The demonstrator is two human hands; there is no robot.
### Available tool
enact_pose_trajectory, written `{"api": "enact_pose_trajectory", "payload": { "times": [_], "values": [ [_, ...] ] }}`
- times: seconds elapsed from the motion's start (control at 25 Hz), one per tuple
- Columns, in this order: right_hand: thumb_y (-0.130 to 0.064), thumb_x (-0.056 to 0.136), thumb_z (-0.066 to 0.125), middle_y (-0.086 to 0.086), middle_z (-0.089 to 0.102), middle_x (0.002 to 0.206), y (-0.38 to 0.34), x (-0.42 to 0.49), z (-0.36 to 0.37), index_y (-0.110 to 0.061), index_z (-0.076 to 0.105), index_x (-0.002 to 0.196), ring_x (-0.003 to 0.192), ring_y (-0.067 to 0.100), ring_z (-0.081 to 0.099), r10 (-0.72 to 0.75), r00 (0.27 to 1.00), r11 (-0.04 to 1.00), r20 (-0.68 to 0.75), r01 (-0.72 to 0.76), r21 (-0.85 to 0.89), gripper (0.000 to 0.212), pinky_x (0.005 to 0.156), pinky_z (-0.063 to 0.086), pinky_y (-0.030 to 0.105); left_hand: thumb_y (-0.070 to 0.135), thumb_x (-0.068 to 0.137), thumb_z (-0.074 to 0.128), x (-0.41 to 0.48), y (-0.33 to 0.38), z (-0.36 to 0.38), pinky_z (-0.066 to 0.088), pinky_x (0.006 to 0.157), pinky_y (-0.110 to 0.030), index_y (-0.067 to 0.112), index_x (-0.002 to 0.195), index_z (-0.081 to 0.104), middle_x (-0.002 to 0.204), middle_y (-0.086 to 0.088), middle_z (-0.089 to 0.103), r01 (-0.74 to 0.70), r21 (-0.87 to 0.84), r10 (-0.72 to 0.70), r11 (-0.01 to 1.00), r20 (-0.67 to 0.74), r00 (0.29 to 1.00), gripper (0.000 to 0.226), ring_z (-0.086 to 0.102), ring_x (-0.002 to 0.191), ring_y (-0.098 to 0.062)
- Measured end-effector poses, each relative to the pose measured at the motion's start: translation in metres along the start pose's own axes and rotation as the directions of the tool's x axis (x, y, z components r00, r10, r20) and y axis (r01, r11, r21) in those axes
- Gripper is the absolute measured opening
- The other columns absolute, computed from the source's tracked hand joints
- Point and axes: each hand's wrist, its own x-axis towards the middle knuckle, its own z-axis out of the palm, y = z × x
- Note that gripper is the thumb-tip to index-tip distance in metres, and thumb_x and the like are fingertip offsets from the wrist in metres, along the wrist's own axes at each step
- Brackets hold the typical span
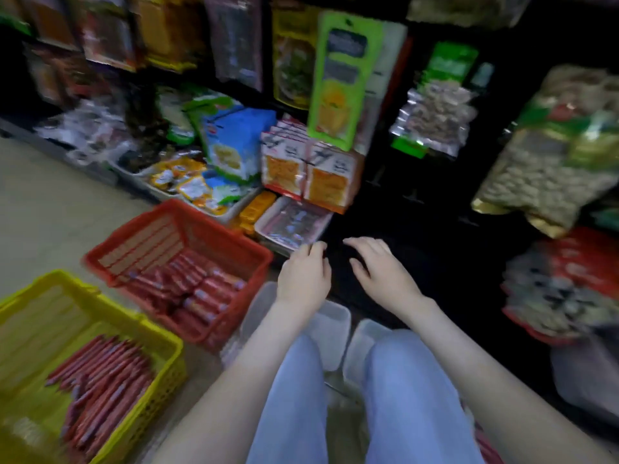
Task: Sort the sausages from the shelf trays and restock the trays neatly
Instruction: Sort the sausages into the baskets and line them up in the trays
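Low by the bottom shelf, left hand [303, 272] and right hand [382, 266] reach, fingers relaxed and empty, toward the sausage tray [266, 214], likely light and slick-wrapped, best held by its rim.

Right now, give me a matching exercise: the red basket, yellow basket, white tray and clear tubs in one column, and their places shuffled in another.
Things:
1. red basket
2. yellow basket
3. white tray
4. clear tubs

Places:
a. by the knees
b. nearest, in the view's bottom left corner
c. just below the orange packets
d. between the yellow basket and the white tray

Pairs: 1-d, 2-b, 3-c, 4-a
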Motion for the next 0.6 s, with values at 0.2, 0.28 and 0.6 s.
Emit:
{"api": "enact_pose_trajectory", "payload": {
  "times": [0.2,0.28,0.6],
  "values": [
    [-0.012,0.095,0.053,0.008,0.056,0.125,0.123,-0.120,-0.047,-0.008,0.052,0.132,0.117,0.023,0.048,0.429,0.903,0.903,-0.001,-0.429,-0.029,0.037,0.101,0.036,0.029,0.022,0.099,0.042,-0.002,0.094,0.117,0.042,0.085,-0.040,0.012,0.134,0.046,0.125,-0.011,0.052,-0.165,-0.098,0.188,0.981,0.321,0.928,0.037,0.052,0.110,-0.031],
    [-0.007,0.092,0.057,0.014,0.059,0.118,0.168,-0.188,-0.057,-0.004,0.055,0.127,0.111,0.031,0.054,0.590,0.807,0.807,-0.001,-0.590,-0.028,0.035,0.098,0.040,0.035,0.024,0.099,0.041,-0.022,0.130,0.166,0.043,0.087,-0.040,0.013,0.136,0.043,0.127,-0.011,0.050,-0.194,-0.117,0.226,0.974,0.462,0.858,0.038,0.050,0.112,-0.030],
    [-0.007,0.088,0.055,0.029,0.046,0.136,0.309,-0.418,0.020,0.003,0.035,0.141,0.129,0.047,0.040,0.916,0.386,0.397,0.105,-0.910,-0.118,0.058,0.103,0.036,0.050,0.027,0.100,0.036,-0.101,0.195,0.374,0.020,0.113,-0.034,0.017,0.148,0.026,0.152,-0.009,0.028,-0.457,-0.050,0.309,0.888,0.800,0.513,0.051,0.026,0.139,-0.026]
  ]
}}
